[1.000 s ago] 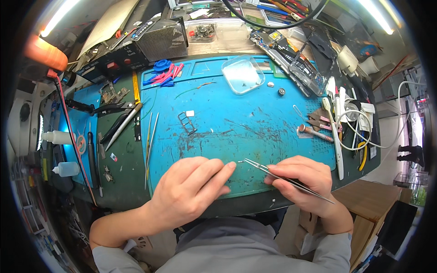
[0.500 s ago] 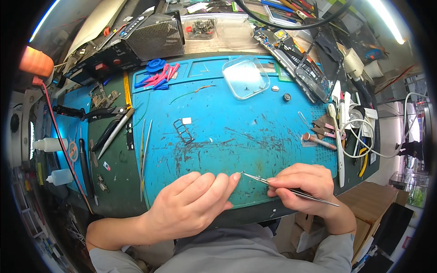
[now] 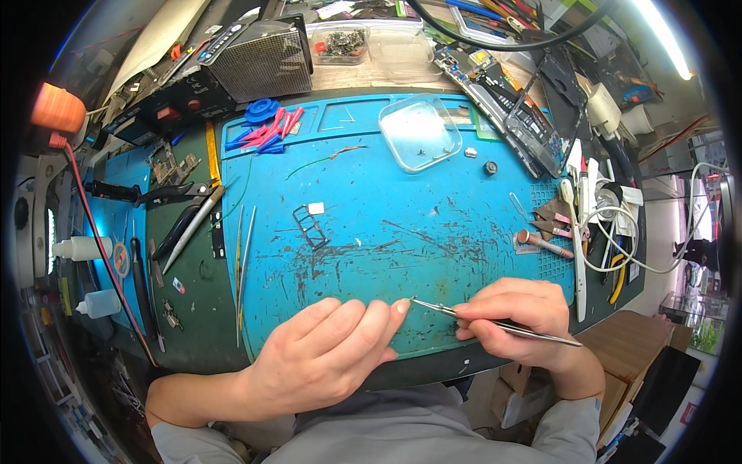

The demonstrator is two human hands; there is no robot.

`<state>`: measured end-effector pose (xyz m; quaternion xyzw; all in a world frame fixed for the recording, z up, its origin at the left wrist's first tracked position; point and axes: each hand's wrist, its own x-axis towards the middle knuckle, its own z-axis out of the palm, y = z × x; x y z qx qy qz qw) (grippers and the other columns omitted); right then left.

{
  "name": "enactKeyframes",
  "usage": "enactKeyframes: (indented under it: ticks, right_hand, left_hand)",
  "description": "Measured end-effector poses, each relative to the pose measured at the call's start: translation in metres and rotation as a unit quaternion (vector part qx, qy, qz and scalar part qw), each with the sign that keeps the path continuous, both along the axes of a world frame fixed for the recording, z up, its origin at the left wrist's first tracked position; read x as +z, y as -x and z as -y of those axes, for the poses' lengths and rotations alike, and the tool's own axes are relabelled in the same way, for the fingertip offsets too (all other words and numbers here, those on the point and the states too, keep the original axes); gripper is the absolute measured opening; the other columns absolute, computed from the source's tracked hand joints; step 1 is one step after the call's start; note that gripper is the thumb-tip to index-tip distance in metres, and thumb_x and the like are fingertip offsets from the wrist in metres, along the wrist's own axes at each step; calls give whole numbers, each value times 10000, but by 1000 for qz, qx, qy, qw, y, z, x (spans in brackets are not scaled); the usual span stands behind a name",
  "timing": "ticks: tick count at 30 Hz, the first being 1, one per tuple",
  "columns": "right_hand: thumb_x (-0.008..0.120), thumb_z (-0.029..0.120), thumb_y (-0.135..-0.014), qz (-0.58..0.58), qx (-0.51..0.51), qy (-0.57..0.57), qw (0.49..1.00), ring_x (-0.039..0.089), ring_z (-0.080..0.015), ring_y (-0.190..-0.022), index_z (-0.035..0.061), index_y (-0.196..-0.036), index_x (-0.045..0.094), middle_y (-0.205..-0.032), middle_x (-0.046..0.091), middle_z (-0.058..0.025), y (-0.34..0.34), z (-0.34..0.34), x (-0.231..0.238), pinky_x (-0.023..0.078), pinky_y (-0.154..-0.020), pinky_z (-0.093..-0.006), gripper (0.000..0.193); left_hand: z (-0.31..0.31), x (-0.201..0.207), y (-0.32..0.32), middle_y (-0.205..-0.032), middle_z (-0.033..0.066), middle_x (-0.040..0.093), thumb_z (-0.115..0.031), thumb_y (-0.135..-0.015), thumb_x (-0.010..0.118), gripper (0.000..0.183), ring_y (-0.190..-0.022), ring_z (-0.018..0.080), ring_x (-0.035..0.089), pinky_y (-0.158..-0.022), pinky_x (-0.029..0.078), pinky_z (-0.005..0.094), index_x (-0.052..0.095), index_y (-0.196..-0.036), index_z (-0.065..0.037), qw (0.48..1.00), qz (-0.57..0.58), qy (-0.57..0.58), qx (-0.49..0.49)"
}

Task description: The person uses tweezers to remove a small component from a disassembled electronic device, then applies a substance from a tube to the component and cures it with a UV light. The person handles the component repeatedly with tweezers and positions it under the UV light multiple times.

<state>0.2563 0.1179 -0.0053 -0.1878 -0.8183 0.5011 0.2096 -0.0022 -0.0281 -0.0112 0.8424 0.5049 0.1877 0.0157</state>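
On the dark-green counter (image 3: pixel 199 259) lies a scratched blue rectangular mat (image 3: pixel 402 197); above it the left hand (image 3: pixel 328 352) curls, its grip unclear; the right hand (image 3: pixel 519 319) clamps slender silver metal tweezers (image 3: pixel 439 308), tips at a tiny dark piece (image 3: pixel 413 298) beside the left.

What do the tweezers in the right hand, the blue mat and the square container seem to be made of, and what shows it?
Tweezers: probably metal, polished, given their silvery glints.
Blue mat: perhaps silicone or rubber, matte, its surface scuffed.
Square container: likely glossy plastic; it's see-through with bright reflections.
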Motion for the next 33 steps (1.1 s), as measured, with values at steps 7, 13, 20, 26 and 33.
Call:
enactKeyframes:
  ticks: [7, 13, 20, 26, 33]
  right_hand:
    - [783, -26, -891, 4, 3, 10, 1000, 778, -204, -768, -16, -1130, 807, -905, 796, -111, 0, 0, 1, 619, -663, -304, 240]
    - [786, -25, -886, 4, -19, 29, 999, 778, -194, -757, -5, -1122, 814, -905, 795, -108, -2, 3, 0, 618, -649, -300, 238]
    - [791, -25, -881, 7, -16, 1, 1000, 778, -199, -758, -4, -1122, 817, -904, 794, -110, -1, 3, 0, 621, -654, -303, 244]
    - [787, -17, -893, -2, -9, 24, 1000, 779, -209, -770, -10, -1130, 813, -904, 793, -114, -2, 1, 0, 620, -663, -308, 238]
    - [789, -5, -911, -5, -7, 65, 998, 778, -211, -806, -22, -1149, 804, -926, 800, -118, -5, -1, 1, 611, -697, -305, 239]
  left_hand:
    - [0, 0, -1, -1192, 59, 598, -245, -881, 796, 535, -1024, 192, 577, -852, 509, 330, 729, -1327, 43, 1000, 2, 0, 3]
    - [0, 0, 0, -1196, 64, 600, -246, -890, 794, 526, -1022, 195, 578, -851, 510, 333, 729, -1323, 45, 1000, 1, -4, 1]
    - [1, -1, -1, -1229, 68, 605, -278, -892, 784, 530, -1048, 211, 583, -878, 512, 360, 746, -1333, 14, 1000, -10, -3, 3]
    - [-1, 0, -1, -1193, 64, 602, -239, -900, 791, 510, -1027, 194, 578, -854, 510, 329, 731, -1321, 42, 1000, 2, -4, 3]
    - [1, 0, -1, -1196, 63, 602, -241, -898, 793, 513, -1033, 196, 582, -863, 511, 330, 732, -1325, 37, 1000, -2, -5, 5]
